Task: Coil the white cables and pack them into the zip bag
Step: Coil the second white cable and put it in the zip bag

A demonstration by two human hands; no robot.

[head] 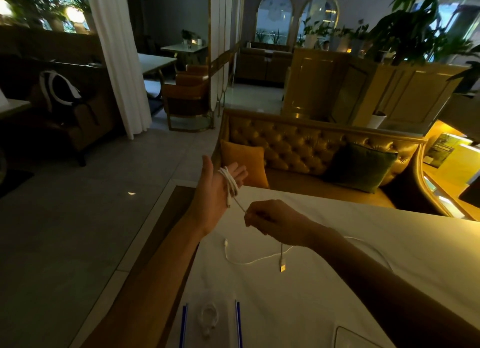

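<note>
One white cable is looped round the straight fingers of the raised left hand, above the table's far left corner. Its taut strand slants down and right into the pinching right hand just beside, with the plug dangling below. A second cable lies loose mid-table. A third cable sits coiled in the single zip bag at the near edge.
</note>
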